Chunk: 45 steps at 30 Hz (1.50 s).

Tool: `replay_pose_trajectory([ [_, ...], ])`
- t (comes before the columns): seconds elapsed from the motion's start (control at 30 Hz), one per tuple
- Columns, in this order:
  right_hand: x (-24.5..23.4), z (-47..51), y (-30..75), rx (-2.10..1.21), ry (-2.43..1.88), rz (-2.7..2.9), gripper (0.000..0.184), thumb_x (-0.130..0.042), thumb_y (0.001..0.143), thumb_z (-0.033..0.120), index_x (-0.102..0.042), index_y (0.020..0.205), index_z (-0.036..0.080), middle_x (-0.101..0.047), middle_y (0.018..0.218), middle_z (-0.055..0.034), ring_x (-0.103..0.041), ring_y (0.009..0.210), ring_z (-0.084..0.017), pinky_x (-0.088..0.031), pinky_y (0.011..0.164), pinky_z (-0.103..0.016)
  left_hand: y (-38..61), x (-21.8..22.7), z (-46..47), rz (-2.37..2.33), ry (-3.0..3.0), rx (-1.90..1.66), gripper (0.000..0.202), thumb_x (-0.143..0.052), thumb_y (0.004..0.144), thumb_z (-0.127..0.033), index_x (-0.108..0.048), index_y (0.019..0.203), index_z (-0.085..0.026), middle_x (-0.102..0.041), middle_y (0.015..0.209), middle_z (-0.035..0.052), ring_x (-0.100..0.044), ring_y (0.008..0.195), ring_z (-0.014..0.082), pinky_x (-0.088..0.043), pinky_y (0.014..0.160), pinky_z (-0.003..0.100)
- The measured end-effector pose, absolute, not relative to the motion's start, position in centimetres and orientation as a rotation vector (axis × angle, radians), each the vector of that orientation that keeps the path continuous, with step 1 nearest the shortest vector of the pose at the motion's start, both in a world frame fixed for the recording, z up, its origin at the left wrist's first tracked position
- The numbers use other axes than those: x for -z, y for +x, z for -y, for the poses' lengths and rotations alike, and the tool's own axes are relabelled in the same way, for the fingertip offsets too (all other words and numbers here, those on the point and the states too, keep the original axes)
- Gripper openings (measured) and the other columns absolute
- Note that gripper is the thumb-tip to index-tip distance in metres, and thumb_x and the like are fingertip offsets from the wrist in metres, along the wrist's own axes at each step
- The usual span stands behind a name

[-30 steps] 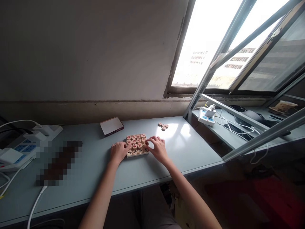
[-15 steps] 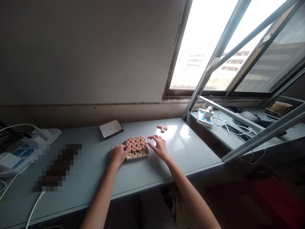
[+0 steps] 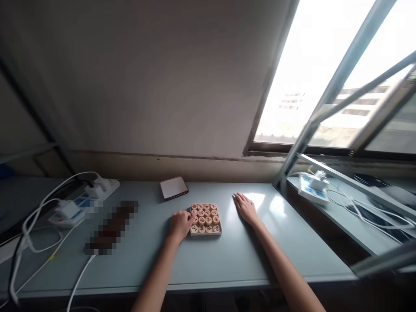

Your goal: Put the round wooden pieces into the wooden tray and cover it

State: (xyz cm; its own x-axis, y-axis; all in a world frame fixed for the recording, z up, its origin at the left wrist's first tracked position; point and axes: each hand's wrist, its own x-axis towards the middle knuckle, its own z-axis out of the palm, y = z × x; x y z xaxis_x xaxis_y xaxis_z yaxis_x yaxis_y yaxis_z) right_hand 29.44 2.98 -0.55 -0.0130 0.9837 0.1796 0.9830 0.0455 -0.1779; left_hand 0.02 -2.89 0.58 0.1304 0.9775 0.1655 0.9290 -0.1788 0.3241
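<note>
A shallow open box (image 3: 206, 234) stands on the desk, filled with rows of round wooden xiangqi pieces (image 3: 208, 220) marked in red and dark characters. My left hand (image 3: 180, 223) grips the box's left edge, its fingers curled along the side and the thumb over the rim. To the right of the box, my right hand (image 3: 246, 209) lies low over the desktop with its fingers stretched forward, palm down. The few loose pieces seen in that area earlier do not show now; the hand appears to cover them.
Behind the box lies the upturned box lid (image 3: 174, 187). At left, a power strip (image 3: 69, 216) with plugs and white cables sits near a pixelated dark object (image 3: 112, 227). A metal frame post (image 3: 294, 162) rises at the desk's right end, by another power strip (image 3: 312, 190).
My right hand has moved away from the box, forward and right, and come down over the loose pieces. The left hand stays at the box. The view has shifted.
</note>
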Motion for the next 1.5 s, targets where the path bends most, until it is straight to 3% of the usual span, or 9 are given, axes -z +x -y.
replay_pose_trajectory([
  [0.17,2.3,2.3,29.0,0.032,-1.840,2.167,0.046,-0.018,0.094,0.038,-0.042,0.132,0.030,-0.040,0.141,-0.0010,-0.035,0.129,-0.021,-0.036,0.095,-0.041,-0.1,-0.8,2.9,-1.869,2.220,-0.568,0.060,-0.020,0.092,-0.050,-0.067,0.069,-0.019,-0.068,0.077,0.0089,-0.061,0.080,0.0217,-0.037,0.073,0.030],
  [0.33,2.6,4.1,28.5,-0.021,-1.769,2.125,0.050,-0.016,0.092,0.046,-0.047,0.128,0.027,-0.047,0.135,-0.0016,-0.039,0.125,-0.023,-0.039,0.091,-0.040,-0.4,-0.6,3.0,-1.872,2.193,-0.597,0.063,-0.018,0.092,-0.053,-0.065,0.068,-0.019,-0.067,0.074,0.0087,-0.060,0.078,0.0213,-0.037,0.071,0.030],
  [0.63,1.2,3.8,27.9,0.028,-1.579,1.984,0.047,-0.029,0.089,0.057,-0.058,0.109,0.026,-0.060,0.112,-0.0071,-0.054,0.103,-0.025,-0.043,0.079,-0.040,-0.6,-0.4,2.9,-1.853,2.186,-0.642,0.068,-0.013,0.090,-0.058,-0.065,0.067,-0.019,-0.068,0.074,0.0086,-0.060,0.075,0.0202,-0.036,0.068,0.029],
  [0.87,-2.1,6.1,20.1,-0.050,-1.341,2.108,0.030,-0.043,0.090,0.043,-0.059,0.110,0.029,-0.059,0.100,-0.0056,-0.055,0.091,-0.021,-0.044,0.075,-0.036,-1.4,-1.0,2.8,-1.789,2.118,-0.608,0.069,-0.018,0.087,-0.062,-0.056,0.049,-0.019,-0.063,0.059,0.0070,-0.057,0.061,0.0183,-0.034,0.062,0.027],
  [1.0,-2.5,7.1,16.1,-0.128,-1.323,2.228,0.023,-0.047,0.089,0.035,-0.059,0.108,0.031,-0.059,0.100,-0.0033,-0.053,0.095,-0.020,-0.041,0.076,-0.034,-2.0,-1.4,2.8,-1.677,2.074,-0.594,0.067,-0.023,0.085,-0.063,-0.049,0.041,-0.019,-0.059,0.053,0.0042,-0.056,0.060,0.0170,-0.036,0.067,0.026],
  [1.17,-2.1,7.6,14.8,-0.108,-1.340,2.268,0.025,-0.054,0.086,0.030,-0.058,0.110,0.033,-0.057,0.100,-0.0018,-0.052,0.095,-0.019,-0.038,0.079,-0.033,-2.4,-2.0,2.8,-1.538,1.988,-0.596,0.065,-0.027,0.084,-0.061,-0.057,0.046,-0.018,-0.061,0.060,0.0018,-0.055,0.060,0.0148,-0.038,0.069,0.024],
  [1.5,-2.2,7.8,17.9,-0.003,-1.507,2.130,0.025,-0.044,0.090,0.030,-0.056,0.112,0.030,-0.059,0.106,-0.0031,-0.052,0.097,-0.019,-0.036,0.079,-0.033,-2.9,-1.6,2.7,-1.495,2.063,-0.515,0.059,-0.038,0.076,-0.067,-0.060,0.052,-0.018,-0.061,0.069,0.0027,-0.053,0.073,0.0172,-0.037,0.068,0.024],
])
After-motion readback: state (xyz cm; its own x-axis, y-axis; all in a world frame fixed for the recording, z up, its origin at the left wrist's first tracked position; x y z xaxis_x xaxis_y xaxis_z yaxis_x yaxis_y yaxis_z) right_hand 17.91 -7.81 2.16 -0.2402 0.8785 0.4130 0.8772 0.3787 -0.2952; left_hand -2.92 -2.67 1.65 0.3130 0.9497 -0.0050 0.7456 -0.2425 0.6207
